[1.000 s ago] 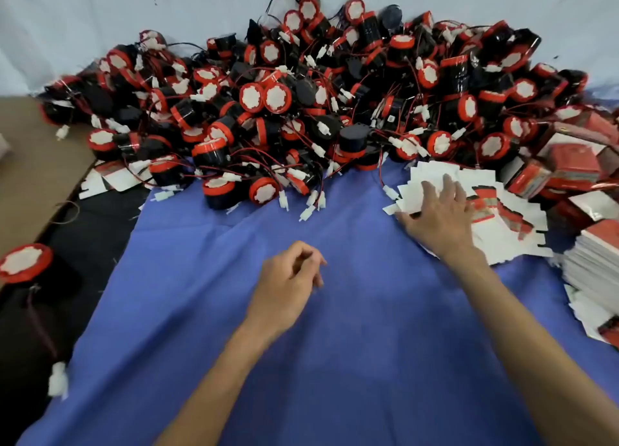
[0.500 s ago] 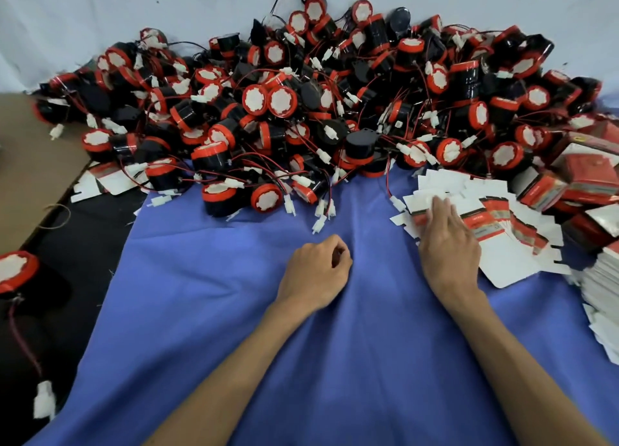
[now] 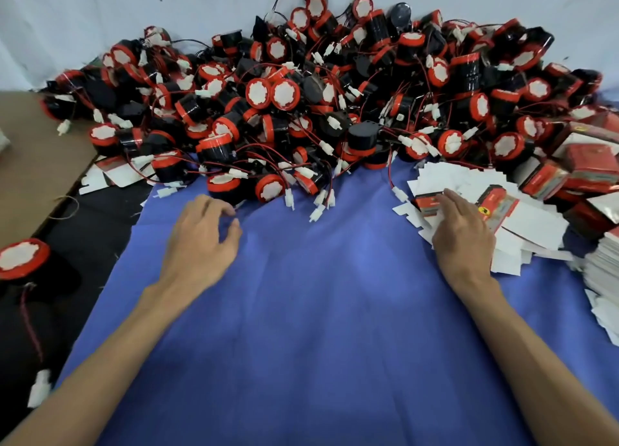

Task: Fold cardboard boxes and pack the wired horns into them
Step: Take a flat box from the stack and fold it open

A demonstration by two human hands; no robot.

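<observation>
Left hand (image 3: 201,238) hovers over the cloth (image 3: 318,311) just short of the nearest horn (image 3: 221,182), fingers loosely curled, holding nothing. Right hand (image 3: 464,231) lies flat, fingers straight, on the fanned flat boxes (image 3: 529,224) at the right. The horn pile (image 3: 301,104) fills the cloth's far side

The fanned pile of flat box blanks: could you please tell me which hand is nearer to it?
Right. The right hand rests on the flat box blanks; the left hand hovers over the blue cloth, far to their left.
</observation>
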